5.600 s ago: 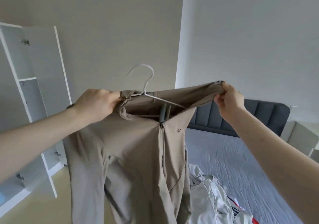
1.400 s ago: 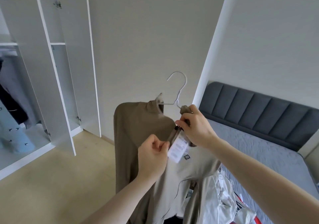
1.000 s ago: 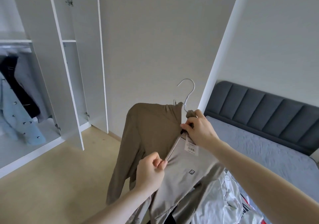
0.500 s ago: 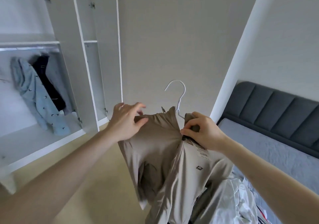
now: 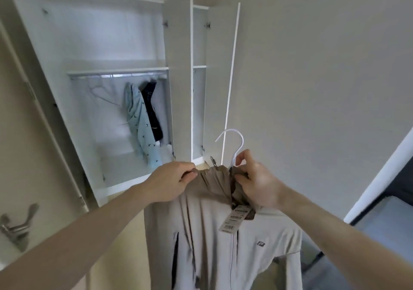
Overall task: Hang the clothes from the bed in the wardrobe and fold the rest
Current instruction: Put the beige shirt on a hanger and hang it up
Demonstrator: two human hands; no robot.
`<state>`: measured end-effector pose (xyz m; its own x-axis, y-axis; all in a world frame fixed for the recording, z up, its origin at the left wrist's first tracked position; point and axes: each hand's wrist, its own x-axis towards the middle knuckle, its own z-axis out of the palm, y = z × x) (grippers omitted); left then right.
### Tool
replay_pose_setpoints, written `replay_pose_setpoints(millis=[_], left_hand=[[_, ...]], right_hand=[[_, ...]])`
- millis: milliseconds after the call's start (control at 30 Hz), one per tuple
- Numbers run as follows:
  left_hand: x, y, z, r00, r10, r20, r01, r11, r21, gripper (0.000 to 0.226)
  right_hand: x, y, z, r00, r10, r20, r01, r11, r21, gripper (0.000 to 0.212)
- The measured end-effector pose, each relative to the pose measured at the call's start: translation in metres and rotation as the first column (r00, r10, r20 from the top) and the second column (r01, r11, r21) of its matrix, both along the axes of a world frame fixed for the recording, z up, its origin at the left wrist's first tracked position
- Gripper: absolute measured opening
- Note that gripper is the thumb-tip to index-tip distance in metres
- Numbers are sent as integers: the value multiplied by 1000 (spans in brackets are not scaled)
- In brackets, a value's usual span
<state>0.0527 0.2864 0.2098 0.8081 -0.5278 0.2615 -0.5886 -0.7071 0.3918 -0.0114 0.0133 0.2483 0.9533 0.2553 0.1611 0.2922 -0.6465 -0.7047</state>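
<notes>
Before the open white wardrobe (image 5: pixel 178 77), a beige zip-up jacket (image 5: pixel 212 234) on a white wire hanger (image 5: pixel 234 144) is held up.

Left hand (image 5: pixel 169 184) pinches the jacket's shoulder edge; right hand (image 5: pixel 257 184) grips the collar at the hanger's neck, probably to keep the fabric seated while it is carried towards the metal rail (image 5: pixel 118 75), where a pale blue garment (image 5: pixel 140 120) and a dark garment (image 5: pixel 153 108) hang.

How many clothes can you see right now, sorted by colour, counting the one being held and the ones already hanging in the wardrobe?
Beige: 1, the jacket on the white hanger, held by the left hand and right hand
Light blue: 1, the patterned garment on the wardrobe rail
Dark navy: 1, the dark garment beside it
Total: 3
</notes>
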Motion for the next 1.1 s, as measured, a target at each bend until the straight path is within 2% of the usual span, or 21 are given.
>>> replay_pose_setpoints(millis=[133, 200, 300, 333, 500, 700, 900, 1100], left_hand=[[33, 52, -5, 988, 149, 31, -146, 987, -64, 22], [61, 87, -3, 974, 213, 81, -203, 972, -119, 25], [104, 136, 1, 964, 258, 71, -240, 950, -197, 32], [117, 150, 3, 961, 269, 60, -251, 944, -216, 31], [189, 214, 8, 951, 310, -4, -297, 909, -293, 23], [275, 260, -1, 948, 307, -82, -318, 904, -288, 23], [381, 276, -10, 947, 299, -117, -321, 901, -293, 25], [523, 261, -10, 950, 304, -67, -312, 929, -202, 22]], right_hand=[[54, 43, -4, 995, 80, -63, -78, 996, 41, 25], [92, 58, -4, 992, 96, -77, -89, 992, 93, 25], [141, 72, -2, 995, 43, -87, -28, 985, 172, 20], [154, 73, -3, 996, 26, -82, -12, 987, 162, 20], [222, 94, -15, 998, 1, -65, -7, 996, -91, 23], [314, 156, -26, 996, 82, -44, -86, 992, -97, 30], [413, 195, -31, 996, 66, -64, -59, 992, 116, 33], [535, 204, -43, 990, 65, -125, -38, 977, 208, 36]])
